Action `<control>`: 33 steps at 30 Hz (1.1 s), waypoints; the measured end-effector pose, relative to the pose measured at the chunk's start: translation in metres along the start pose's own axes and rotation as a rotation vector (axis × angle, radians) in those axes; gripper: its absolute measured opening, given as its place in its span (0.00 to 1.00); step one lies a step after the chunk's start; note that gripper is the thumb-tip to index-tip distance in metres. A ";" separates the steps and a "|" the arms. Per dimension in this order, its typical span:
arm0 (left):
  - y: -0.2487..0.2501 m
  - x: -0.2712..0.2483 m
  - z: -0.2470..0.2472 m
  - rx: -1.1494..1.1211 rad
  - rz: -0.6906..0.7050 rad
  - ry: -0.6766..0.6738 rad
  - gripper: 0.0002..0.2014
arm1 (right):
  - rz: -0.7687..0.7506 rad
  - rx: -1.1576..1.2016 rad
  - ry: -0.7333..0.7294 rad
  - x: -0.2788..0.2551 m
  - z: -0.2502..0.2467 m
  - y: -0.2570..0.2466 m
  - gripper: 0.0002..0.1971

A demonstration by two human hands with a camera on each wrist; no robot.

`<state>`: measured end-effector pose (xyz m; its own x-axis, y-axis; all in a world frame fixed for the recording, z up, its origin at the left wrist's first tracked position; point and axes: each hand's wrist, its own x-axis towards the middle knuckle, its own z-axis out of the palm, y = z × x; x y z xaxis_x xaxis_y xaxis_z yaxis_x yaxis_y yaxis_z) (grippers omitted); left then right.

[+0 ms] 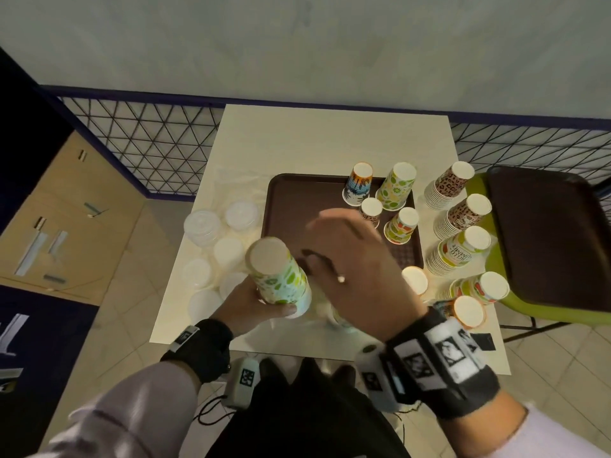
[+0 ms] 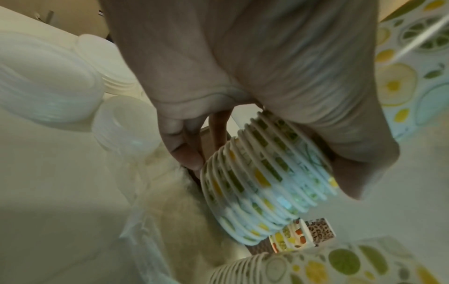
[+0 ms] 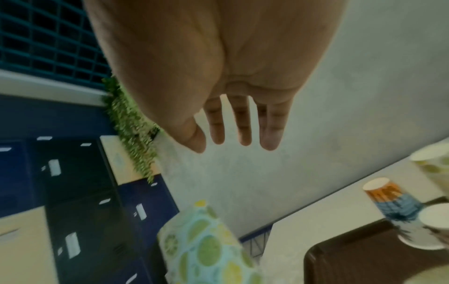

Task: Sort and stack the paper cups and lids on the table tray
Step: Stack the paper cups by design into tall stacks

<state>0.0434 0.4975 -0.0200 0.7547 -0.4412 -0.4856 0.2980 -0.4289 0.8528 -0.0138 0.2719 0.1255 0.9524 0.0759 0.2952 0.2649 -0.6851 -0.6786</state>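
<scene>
I am gripping a nested stack of lime-and-lemon printed paper cups (image 1: pixel 279 271) in my left hand (image 1: pixel 254 300), centre-left of frame, beside the brown plastic tray (image 1: pixel 291 206). My right hand (image 1: pixel 353 259) is hovering spread and empty. Next, I judge, it needs setting down with its matching cups.

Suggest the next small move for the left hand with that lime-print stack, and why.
Probably set the lime-print stack down on the brown tray, beside the matching lime cup. The left hand already has a grip on it, the right hand is open and empty, and that tray area is bare.
</scene>
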 end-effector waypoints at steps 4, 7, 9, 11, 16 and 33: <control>0.011 -0.006 -0.003 -0.025 0.028 -0.015 0.30 | 0.071 -0.006 0.168 -0.036 -0.030 0.023 0.18; 0.019 -0.011 -0.003 -0.062 0.033 -0.002 0.36 | 0.254 -0.021 0.131 -0.073 -0.027 0.041 0.22; 0.022 -0.011 -0.002 -0.093 0.033 0.017 0.38 | 0.290 -0.017 0.099 -0.091 -0.015 0.049 0.27; 0.024 -0.012 -0.001 -0.118 0.040 0.032 0.37 | 0.314 -0.049 0.056 -0.101 -0.001 0.055 0.33; 0.025 -0.014 -0.004 -0.150 0.033 0.032 0.35 | 0.516 0.013 -0.020 -0.099 0.033 0.068 0.45; 0.023 -0.007 -0.011 -0.128 0.009 0.016 0.37 | 0.826 0.210 0.088 -0.116 0.113 0.125 0.31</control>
<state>0.0519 0.4993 0.0051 0.7667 -0.4310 -0.4758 0.3630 -0.3203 0.8750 -0.0739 0.2593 -0.0688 0.8393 -0.4512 -0.3034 -0.4781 -0.3464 -0.8071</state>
